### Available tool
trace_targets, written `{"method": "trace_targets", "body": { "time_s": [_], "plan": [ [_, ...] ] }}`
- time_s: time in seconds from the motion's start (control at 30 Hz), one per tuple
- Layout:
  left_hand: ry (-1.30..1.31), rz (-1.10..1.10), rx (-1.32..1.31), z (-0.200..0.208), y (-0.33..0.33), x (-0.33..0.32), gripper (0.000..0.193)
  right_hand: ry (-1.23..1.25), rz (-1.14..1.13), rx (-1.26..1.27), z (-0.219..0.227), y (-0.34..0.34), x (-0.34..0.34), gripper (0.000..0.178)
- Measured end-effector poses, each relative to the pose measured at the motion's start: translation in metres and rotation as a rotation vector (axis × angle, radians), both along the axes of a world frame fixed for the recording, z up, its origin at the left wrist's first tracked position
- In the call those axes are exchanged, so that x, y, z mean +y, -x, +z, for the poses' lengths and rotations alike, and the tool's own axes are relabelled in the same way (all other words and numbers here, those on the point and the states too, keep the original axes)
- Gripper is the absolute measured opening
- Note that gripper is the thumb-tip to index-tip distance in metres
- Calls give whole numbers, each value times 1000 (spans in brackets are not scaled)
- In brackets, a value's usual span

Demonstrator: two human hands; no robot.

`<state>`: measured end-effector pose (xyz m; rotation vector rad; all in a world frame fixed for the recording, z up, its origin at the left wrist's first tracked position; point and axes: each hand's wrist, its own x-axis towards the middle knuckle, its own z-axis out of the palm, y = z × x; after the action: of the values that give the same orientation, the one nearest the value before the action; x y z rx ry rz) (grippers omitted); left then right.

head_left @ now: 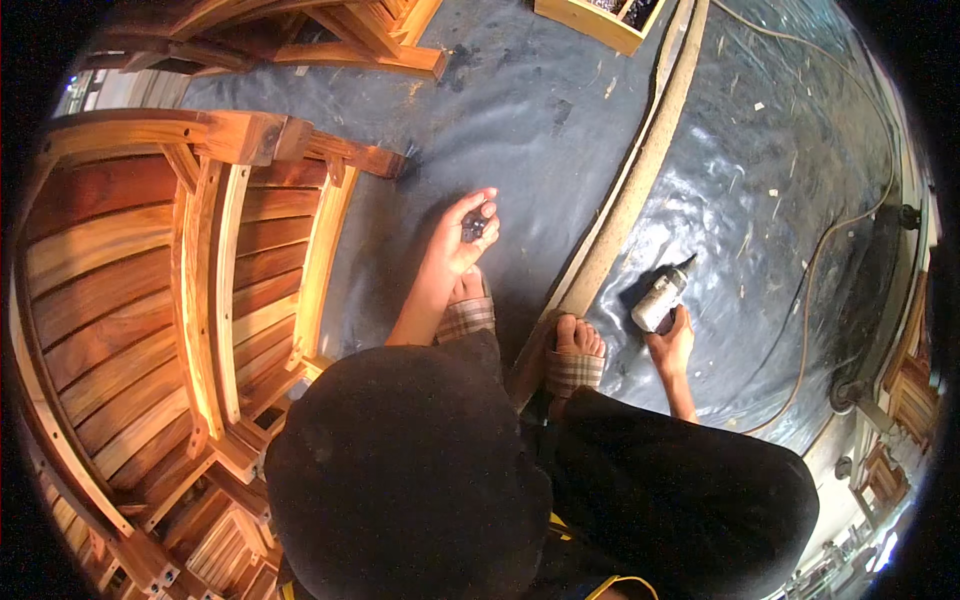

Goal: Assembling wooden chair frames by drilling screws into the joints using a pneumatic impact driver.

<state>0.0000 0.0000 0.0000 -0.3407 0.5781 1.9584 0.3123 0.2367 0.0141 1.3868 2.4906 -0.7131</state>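
My left hand [455, 243], over the dark floor sheet in front of my left foot, has its fingers curled round a small cluster of dark, shiny metal pieces [473, 226]. They look like screws or other small hardware; their exact kind is too small to tell. To the right, my right hand [673, 347] grips the back end of a white and black cordless drill [657, 304]. Its dark, narrow tip points away and to the right, low over the shiny sheet. The handle is mostly hidden by my fingers and the drill body.
Slatted wooden furniture [110, 250] stands close on my left, with another wooden frame [370, 55] beyond it. A long pole [640, 190] runs along the floor between my hands. At the far side is a wooden box [590, 22] of dark pieces. A cable [808, 300] curves along the right.
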Motion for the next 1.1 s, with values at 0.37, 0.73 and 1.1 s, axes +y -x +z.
{"method": "trace_targets", "body": {
  "time_s": [0.37,0.73,1.1],
  "plan": [
    [24,95,-65,17,4,-8,19,591,191,101,238,88,48,41],
    [-140,176,-78,17,23,-24,16,1143,-10,542,167,191,-19,37],
    [-6,113,122,19,56,-48,22,1630,-462,809,67,257,-89,23]
  ]
}}
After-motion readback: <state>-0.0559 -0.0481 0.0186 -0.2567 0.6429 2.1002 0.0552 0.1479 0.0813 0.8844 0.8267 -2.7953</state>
